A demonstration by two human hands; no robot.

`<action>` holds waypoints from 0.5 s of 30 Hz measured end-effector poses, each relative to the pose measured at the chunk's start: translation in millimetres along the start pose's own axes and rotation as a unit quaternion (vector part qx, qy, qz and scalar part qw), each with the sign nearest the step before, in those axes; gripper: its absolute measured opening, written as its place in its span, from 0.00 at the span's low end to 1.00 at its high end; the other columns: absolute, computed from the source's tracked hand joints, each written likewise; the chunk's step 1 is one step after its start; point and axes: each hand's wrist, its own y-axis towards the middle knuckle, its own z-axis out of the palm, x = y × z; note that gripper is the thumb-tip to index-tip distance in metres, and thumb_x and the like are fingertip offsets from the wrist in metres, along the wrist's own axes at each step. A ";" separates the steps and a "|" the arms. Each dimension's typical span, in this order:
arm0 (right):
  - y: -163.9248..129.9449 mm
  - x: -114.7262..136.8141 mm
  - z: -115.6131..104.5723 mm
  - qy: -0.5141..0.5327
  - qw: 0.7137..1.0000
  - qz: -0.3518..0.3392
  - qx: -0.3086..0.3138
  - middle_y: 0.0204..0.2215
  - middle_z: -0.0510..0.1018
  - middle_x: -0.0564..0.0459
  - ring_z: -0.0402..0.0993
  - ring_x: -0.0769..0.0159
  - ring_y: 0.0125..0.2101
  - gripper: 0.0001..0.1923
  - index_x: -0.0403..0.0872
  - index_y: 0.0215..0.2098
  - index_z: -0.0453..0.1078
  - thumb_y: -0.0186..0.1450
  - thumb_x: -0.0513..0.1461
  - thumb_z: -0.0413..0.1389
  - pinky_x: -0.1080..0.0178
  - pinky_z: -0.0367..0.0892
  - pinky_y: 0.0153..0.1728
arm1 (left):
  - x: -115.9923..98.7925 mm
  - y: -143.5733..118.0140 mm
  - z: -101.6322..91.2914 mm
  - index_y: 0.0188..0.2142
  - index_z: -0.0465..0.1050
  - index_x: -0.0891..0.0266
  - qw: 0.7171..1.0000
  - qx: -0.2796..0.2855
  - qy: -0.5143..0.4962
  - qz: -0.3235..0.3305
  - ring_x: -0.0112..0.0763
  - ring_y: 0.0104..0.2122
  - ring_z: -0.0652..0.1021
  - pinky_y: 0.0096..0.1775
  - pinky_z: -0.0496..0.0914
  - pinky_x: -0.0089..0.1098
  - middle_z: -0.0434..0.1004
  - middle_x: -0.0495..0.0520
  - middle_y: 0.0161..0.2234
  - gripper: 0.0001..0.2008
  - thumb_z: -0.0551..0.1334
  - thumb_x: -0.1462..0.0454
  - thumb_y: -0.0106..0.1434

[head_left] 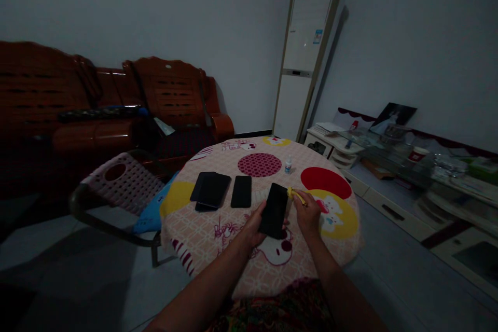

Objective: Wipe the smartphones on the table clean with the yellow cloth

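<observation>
My left hand [256,226] is wrapped round a black smartphone [274,211], held tilted above the round table with its dark screen facing up. Between the fingers of my right hand [308,213] is a small yellow brush-like tool [297,196], its tip against or very near the phone's upper right edge; I cannot tell if they touch. Another dark phone [241,191] lies flat to the left. Beyond it are overlapping dark, flat tablet-like things [212,190]. A small white bottle [288,165] with a blue label stands upright past the phone.
A patterned cloth [249,280] covers the table. At the left stand a woven chair [124,181] with a blue cushion and a wooden sofa [171,93]. A tall white air conditioner [301,52] rises behind, and a cluttered glass-topped cabinet [389,166] lines the right wall.
</observation>
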 end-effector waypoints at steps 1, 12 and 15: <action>7.3 4.6 9.2 -0.006 0.999 -0.039 0.009 0.37 0.78 0.46 0.74 0.60 0.39 0.13 0.46 0.41 0.76 0.66 0.42 0.52 0.58 0.70 0.43 | -3.5 1.4 -1.7 0.50 0.68 0.71 1.000 -0.016 0.004 0.006 0.44 0.33 0.80 0.36 0.73 0.42 0.78 0.67 0.38 0.27 0.50 0.49 0.68; 14.5 2.6 60.3 -0.111 0.981 -0.157 0.036 0.33 0.75 0.47 0.68 0.60 0.37 0.12 0.45 0.42 0.73 0.68 0.36 0.48 0.57 0.64 0.42 | -7.4 8.8 -6.0 0.50 0.69 0.68 0.991 -0.115 0.060 0.044 0.42 0.30 0.80 0.34 0.74 0.41 0.79 0.62 0.35 0.22 0.55 0.53 0.66; 1.5 4.9 51.7 -0.138 0.970 -0.189 0.063 0.35 0.75 0.47 0.68 0.60 0.38 0.11 0.45 0.42 0.72 0.68 0.36 0.48 0.58 0.62 0.42 | -6.2 10.3 -4.1 0.48 0.71 0.69 0.987 -0.127 0.053 0.079 0.38 0.32 0.80 0.36 0.74 0.35 0.80 0.60 0.36 0.19 0.57 0.56 0.66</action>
